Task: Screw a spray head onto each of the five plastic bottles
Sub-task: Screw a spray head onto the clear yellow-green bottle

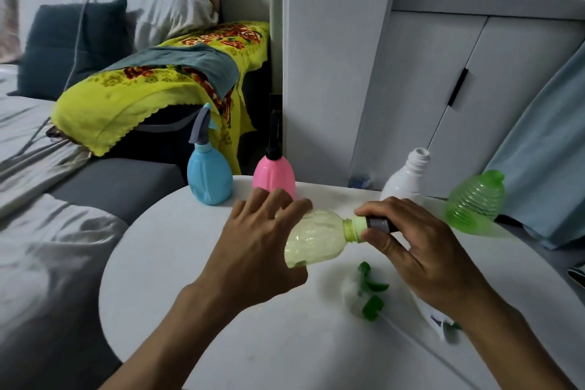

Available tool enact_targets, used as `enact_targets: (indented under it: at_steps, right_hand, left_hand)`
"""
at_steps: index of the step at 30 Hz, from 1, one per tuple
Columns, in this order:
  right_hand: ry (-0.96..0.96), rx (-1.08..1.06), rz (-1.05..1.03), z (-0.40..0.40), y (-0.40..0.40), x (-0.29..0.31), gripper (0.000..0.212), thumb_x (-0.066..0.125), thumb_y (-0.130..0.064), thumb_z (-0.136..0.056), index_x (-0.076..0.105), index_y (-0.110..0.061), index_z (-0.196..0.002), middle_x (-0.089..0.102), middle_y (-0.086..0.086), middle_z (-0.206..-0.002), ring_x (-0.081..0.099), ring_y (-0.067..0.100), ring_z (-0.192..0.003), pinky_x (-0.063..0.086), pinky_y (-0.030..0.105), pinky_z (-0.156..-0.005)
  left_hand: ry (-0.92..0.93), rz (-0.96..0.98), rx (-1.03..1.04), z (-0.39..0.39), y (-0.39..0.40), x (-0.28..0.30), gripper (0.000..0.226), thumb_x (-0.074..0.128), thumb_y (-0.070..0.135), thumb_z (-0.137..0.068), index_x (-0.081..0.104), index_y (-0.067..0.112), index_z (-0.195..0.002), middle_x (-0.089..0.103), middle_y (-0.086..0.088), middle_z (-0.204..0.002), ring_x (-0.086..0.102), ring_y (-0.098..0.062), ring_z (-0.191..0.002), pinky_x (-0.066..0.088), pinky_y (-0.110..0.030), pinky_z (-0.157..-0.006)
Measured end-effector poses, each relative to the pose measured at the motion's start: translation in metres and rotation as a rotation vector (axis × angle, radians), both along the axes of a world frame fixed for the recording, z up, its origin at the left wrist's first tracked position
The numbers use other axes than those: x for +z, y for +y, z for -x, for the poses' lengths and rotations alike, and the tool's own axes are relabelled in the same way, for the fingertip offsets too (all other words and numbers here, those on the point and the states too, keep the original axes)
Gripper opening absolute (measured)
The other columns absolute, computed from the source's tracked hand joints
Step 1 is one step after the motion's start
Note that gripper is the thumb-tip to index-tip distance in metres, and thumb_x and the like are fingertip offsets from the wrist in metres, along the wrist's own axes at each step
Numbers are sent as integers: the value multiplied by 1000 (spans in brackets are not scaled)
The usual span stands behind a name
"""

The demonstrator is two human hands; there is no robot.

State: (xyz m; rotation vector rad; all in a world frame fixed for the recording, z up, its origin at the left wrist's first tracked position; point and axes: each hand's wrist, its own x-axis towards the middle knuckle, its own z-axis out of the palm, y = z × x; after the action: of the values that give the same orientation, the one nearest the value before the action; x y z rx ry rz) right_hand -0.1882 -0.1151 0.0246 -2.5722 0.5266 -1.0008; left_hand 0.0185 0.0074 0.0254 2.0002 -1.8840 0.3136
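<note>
**Five bottles counted: two capped, one in hand, two open**

A round white table [221,342] carries all task items. Five plastic bottles are present.

1. A blue plastic bottle [209,176] stands upright at the far edge of the table with a grey-and-blue trigger spray head [202,123] fitted.
2. A pink plastic bottle [274,176] stands upright just to the right of the blue one, with a black spray head [273,136] fitted.
3. A pale yellow-green translucent plastic bottle [316,239] is held on its side above the table, neck pointing right.
4. A white plastic bottle [406,179] stands upright at the far right, its threaded neck uncapped.
5. A green ribbed translucent plastic bottle [474,199] stands beside the white one near the right edge, tilted, neck uncapped.

The left hand [256,250] curls round the body of the pale bottle, fingers spread over its upper side. The right hand [414,250] pinches a dark collar [378,224] at that bottle's neck between thumb and fingertips; the rest of that fitting is hidden by the hand.

One loose green spray head [372,291] lies on the table below the held bottle. A white piece, possibly another spray head, lies partly under the right wrist [433,315]; it is too hidden to identify.

Behind the table are a grey sofa [120,180], a yellow floral cloth [164,85] and a white cabinet [474,89].
</note>
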Motion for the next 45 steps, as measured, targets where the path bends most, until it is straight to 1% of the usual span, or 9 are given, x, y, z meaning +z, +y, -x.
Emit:
enact_targets:
  at_steps: [4, 9, 16, 19, 23, 30, 39, 42, 45]
  right_hand:
    - [-9, 74, -170, -1, 6, -4, 23, 59, -42, -91, 59, -30, -110, 61, -17, -106, 62, 9, -100, 50, 24, -81]
    - [-61, 111, -209, -5, 8, -6, 30, 70, -21, -85, 56, -29, -110, 59, -17, -112, 62, 16, -104, 53, 33, -86]
    - [-43, 63, -342, -3, 6, -8, 34, 70, -39, -82, 55, -37, -113, 67, -9, -104, 68, 19, -94, 56, 49, -83]
    - [-35, 94, -327, -1, 5, -4, 28, 70, -35, -82, 57, -35, -106, 67, -7, -105, 67, 19, -94, 57, 49, -82]
    - [-92, 148, -366, 2, 6, 1, 24, 71, -28, -82, 59, -34, -102, 67, -6, -104, 68, 19, -97, 59, 41, -85]
    - [-5, 187, -343, 7, 7, 2, 24, 73, -31, -82, 59, -35, -101, 68, -7, -110, 66, 23, -101, 56, 47, -85]
    - [-104, 46, -459, 1, 6, -5, 34, 65, -63, -81, 59, -38, -103, 64, -11, -89, 65, 13, -72, 59, 44, -68]
    - [-89, 52, -472, -1, 7, -7, 29, 67, -51, -83, 57, -40, -107, 64, -9, -98, 65, 9, -73, 58, 39, -69]
    - [-131, 73, -500, -2, 6, -7, 40, 73, -42, -78, 54, -41, -114, 63, -12, -104, 68, 12, -82, 60, 36, -74]
  left_hand:
    - [-13, -24, 3, -2, 3, 0, 83, 83, 49, -49, 58, 23, -124, 62, -1, -110, 52, -24, -93, 50, -37, -72]
    - [7, -18, 21, -3, 5, 3, 83, 83, 48, -50, 59, 22, -124, 62, -1, -111, 51, -24, -94, 48, -37, -73]
    - [-30, 14, 15, -4, 5, 5, 84, 86, 45, -47, 60, 18, -123, 63, -5, -108, 54, -29, -93, 51, -41, -71]
    - [-44, 19, 5, -3, 5, 5, 84, 85, 47, -48, 59, 20, -123, 63, -4, -108, 54, -28, -92, 51, -41, -70]
    - [36, -8, -45, -4, 6, 6, 82, 81, 50, -51, 58, 24, -125, 62, 2, -110, 52, -23, -94, 53, -39, -72]
    - [342, -266, -170, -12, 9, 7, 84, 79, 59, -50, 51, 39, -127, 53, 24, -109, 48, 0, -97, 52, -23, -79]
    - [-81, -17, 33, 10, 6, 4, 82, 81, 47, -48, 60, 20, -122, 62, -4, -107, 54, -29, -93, 48, -40, -72]
    - [-129, -9, 64, 11, 4, 4, 81, 84, 43, -47, 61, 17, -121, 62, -8, -107, 55, -32, -93, 47, -42, -71]
    - [-136, -1, 82, 12, 4, 5, 82, 85, 42, -46, 62, 16, -121, 63, -9, -108, 55, -34, -94, 48, -42, -72]
